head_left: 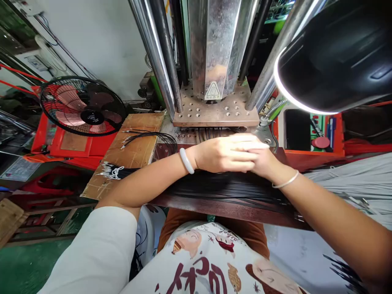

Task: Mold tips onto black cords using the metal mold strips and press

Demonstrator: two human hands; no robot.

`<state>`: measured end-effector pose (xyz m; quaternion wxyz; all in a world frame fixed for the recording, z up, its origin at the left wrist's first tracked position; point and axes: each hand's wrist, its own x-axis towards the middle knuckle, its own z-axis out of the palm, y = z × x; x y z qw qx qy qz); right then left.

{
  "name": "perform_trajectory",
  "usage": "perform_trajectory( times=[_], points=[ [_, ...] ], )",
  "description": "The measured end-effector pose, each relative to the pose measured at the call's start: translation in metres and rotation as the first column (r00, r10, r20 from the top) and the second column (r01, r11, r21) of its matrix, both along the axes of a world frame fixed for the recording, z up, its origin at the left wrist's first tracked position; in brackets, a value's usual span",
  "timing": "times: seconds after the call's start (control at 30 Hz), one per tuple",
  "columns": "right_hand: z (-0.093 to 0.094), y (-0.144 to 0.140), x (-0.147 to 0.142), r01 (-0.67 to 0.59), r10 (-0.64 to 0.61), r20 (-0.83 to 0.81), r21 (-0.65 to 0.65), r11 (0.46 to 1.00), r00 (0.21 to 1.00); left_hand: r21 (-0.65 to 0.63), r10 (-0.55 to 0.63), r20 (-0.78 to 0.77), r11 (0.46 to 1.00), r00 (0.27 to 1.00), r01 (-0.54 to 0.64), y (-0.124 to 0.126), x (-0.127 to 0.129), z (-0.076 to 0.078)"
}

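Note:
My left hand (pixel 225 154) and my right hand (pixel 266 162) meet in front of the press. The left fingers curl over the right hand, whose fingers are mostly hidden. No tool or cable shows in either hand. Below them, long black cables (pixel 220 187) lie across the dark red bench edge (pixel 214 206). Just beyond the hands is the drilled metal plate (pixel 214 119) of the press, with several dark cable ends (pixel 210 132) under its front edge.
On the left, a wooden board (pixel 134 122) bears loose black cables (pixel 150 135) and a tied bundle (pixel 113 170). A fan (pixel 84 106) stands behind it. A lit black lamp (pixel 333 57) overhangs the right side, above a red tray (pixel 338 134); grey cables (pixel 361 183) lie farther right.

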<state>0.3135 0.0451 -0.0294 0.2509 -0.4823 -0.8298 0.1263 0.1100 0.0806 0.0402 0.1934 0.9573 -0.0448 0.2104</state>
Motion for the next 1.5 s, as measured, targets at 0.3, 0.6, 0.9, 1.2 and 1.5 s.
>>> perform_trajectory(
  times=[0.3, 0.6, 0.9, 1.2, 1.5],
  points=[
    [-0.016, -0.028, 0.013, -0.069, 0.076, 0.057, -0.122, 0.990, 0.995, -0.645, 0.546, 0.074, 0.664, 0.834, -0.377, 0.012, -0.013, -0.027],
    [-0.001, -0.030, -0.012, -0.063, -0.179, -0.476, -0.449, 0.891, 0.861, -0.723, 0.520, 0.005, 0.592, 0.854, -0.356, 0.006, 0.000, -0.050],
    [-0.001, -0.038, -0.001, 0.129, -0.128, 0.014, -0.108, 0.986, 0.992, -0.550, 0.531, -0.053, 0.691, 0.846, -0.469, -0.005, -0.003, -0.057],
    [0.009, -0.083, 0.015, 0.000, 0.014, -0.166, 0.087, 0.996, 0.986, -0.103, 0.511, -0.142, 0.844, 0.848, -0.526, -0.039, -0.001, -0.064],
    [-0.006, -0.088, 0.019, -0.028, 0.048, -0.110, 0.176, 0.984, 0.993, -0.341, 0.494, -0.004, 0.817, 0.869, -0.466, -0.052, 0.001, -0.078]
  ],
)
